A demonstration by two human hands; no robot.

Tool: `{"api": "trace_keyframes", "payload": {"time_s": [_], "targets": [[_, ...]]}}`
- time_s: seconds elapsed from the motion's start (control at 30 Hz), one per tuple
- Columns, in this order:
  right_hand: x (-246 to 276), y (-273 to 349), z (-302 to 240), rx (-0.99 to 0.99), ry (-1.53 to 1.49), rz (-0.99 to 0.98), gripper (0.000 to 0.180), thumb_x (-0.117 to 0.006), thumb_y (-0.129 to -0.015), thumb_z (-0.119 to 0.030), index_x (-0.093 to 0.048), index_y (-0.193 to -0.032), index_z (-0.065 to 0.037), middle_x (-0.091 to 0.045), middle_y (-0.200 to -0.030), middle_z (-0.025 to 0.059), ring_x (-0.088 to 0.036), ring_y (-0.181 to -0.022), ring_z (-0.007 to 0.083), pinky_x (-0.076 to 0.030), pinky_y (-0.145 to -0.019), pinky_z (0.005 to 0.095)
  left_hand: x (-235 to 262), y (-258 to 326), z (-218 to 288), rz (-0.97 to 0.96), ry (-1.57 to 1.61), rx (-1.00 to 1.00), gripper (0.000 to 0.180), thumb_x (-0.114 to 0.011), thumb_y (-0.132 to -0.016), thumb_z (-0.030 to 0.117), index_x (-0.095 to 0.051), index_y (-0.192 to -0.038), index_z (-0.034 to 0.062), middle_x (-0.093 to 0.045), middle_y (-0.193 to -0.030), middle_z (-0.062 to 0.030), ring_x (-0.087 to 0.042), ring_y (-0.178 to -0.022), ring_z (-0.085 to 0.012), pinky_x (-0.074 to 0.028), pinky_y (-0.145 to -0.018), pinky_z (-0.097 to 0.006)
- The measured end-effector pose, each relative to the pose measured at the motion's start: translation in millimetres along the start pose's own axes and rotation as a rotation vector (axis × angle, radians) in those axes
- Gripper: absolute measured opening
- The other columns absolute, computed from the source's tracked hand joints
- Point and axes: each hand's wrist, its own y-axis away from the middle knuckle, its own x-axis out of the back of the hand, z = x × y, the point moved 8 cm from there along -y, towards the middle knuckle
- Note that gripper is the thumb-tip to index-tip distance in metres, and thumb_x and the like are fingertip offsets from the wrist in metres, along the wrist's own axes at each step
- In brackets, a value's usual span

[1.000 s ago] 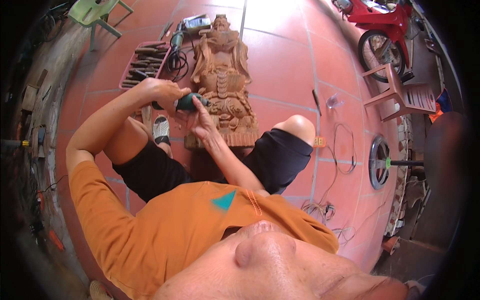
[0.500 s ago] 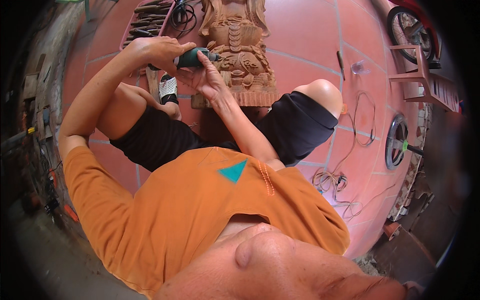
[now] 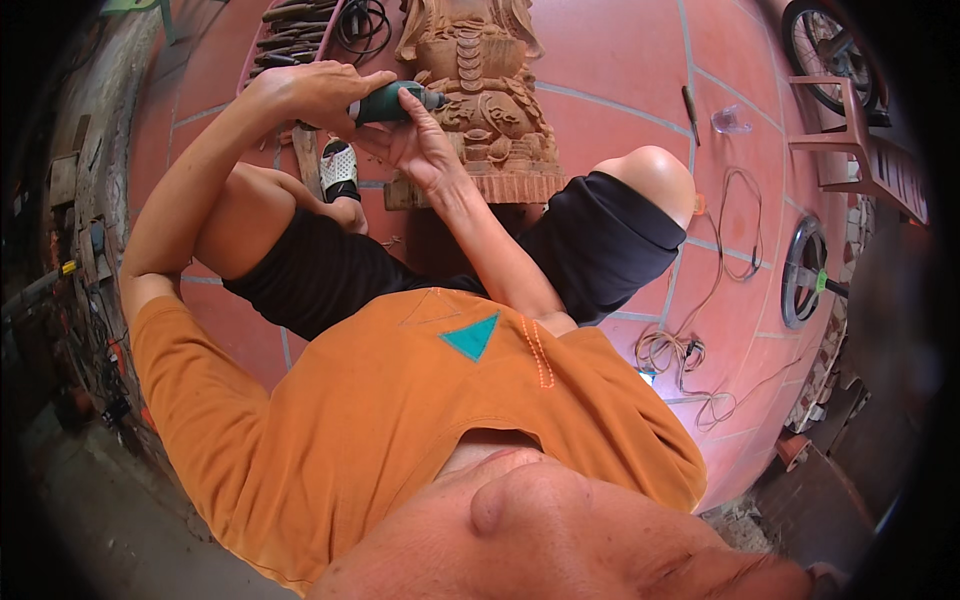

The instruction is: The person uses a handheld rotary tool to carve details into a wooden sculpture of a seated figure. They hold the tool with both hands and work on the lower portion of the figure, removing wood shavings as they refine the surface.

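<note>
A green handheld rotary tool point(image 3: 384, 103) lies sideways between my hands, its nose pointing right. My left hand point(image 3: 318, 95) is closed over its back end. Around the front part, my right hand point(image 3: 428, 150) grips it with the thumb on top and the fingers underneath, partly hidden. The tool's tip is at the left side of a carved wooden statue point(image 3: 490, 135), which lies on the floor between my knees. Whether the tip touches the wood I cannot tell. Relief carving with rounded shapes covers the statue, and its flat base end faces me.
A pink tray point(image 3: 325, 42) of carving tools and a coiled black cable point(image 3: 362, 30) lie at the far left. Rightward are a chisel-like tool point(image 3: 691, 114), a clear plastic cup point(image 3: 731, 120), a tangled cord point(image 3: 718, 275), a steering-wheel-like ring point(image 3: 803, 272) and a pink chair point(image 3: 860, 150).
The view has shifted a little, so the floor things at the right sit slightly farther right. Both hands keep their grip on the rotary tool beside the statue.
</note>
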Motion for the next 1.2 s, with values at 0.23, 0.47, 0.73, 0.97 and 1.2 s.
{"api": "trace_keyframes", "payload": {"time_s": [0.23, 0.47, 0.73, 0.97, 1.2], "targets": [[4.1, 0.6, -5.6, 0.021, 0.009, 0.018, 0.053, -0.064, -0.089, -0.039, -0.046, -0.127, -0.006, -0.062, -0.114, 0.0190, -0.063, -0.105, 0.0321, -0.052, -0.091, 0.0498, -3.8, -6.6, -5.5, 0.060, -0.062, -0.036, 0.097, -0.075, -0.073, 0.047, -0.026, -0.146, 0.0065, -0.063, -0.092, -0.0240, -0.062, -0.089, -0.0378, -0.047, -0.081, -0.043], [8.6, -1.0, -7.8, 0.037, 0.014, 0.024, 0.050, -0.065, -0.089, -0.038, -0.048, -0.124, -0.006, -0.062, -0.114, 0.0182, -0.064, -0.105, 0.0320, -0.052, -0.091, 0.0505, -5.2, -8.8, -5.7, 0.064, -0.047, -0.030, 0.094, -0.074, -0.075, 0.043, -0.025, -0.147, 0.0076, -0.063, -0.095, -0.0235, -0.062, -0.091, -0.0371, -0.047, -0.083, -0.042], [4.5, 0.7, -10.9, 0.052, 0.037, 0.006, 0.049, -0.065, -0.089, -0.038, -0.048, -0.123, -0.007, -0.062, -0.114, 0.0190, -0.063, -0.106, 0.0313, -0.053, -0.090, 0.0495, -5.5, -11.4, -6.9, 0.047, -0.035, -0.035, 0.095, -0.075, -0.074, 0.039, -0.023, -0.148, 0.0094, -0.063, -0.095, -0.0227, -0.061, -0.091, -0.0366, -0.047, -0.082, -0.042], [8.8, -0.7, -9.2, 0.047, 0.023, 0.030, 0.048, -0.065, -0.089, -0.037, -0.048, -0.124, -0.009, -0.062, -0.113, 0.0165, -0.064, -0.104, 0.0327, -0.054, -0.088, 0.0496, -8.1, -13.0, -8.4, 0.075, -0.012, -0.054, 0.093, -0.075, -0.072, 0.025, -0.022, -0.147, 0.0091, -0.064, -0.088, -0.0230, -0.063, -0.086, -0.0369, -0.048, -0.079, -0.043], [8.2, -2.6, -5.5, 0.036, 0.020, 0.012, 0.049, -0.065, -0.089, -0.038, -0.047, -0.125, -0.010, -0.062, -0.113, 0.0164, -0.064, -0.103, 0.0324, -0.054, -0.088, 0.0498, -5.4, -9.3, -4.2, 0.056, 0.009, -0.026, 0.094, -0.074, -0.070, 0.021, -0.022, -0.147, 0.0076, -0.064, -0.081, -0.0218, -0.065, -0.077, -0.0370, -0.051, -0.072, -0.042]]}}
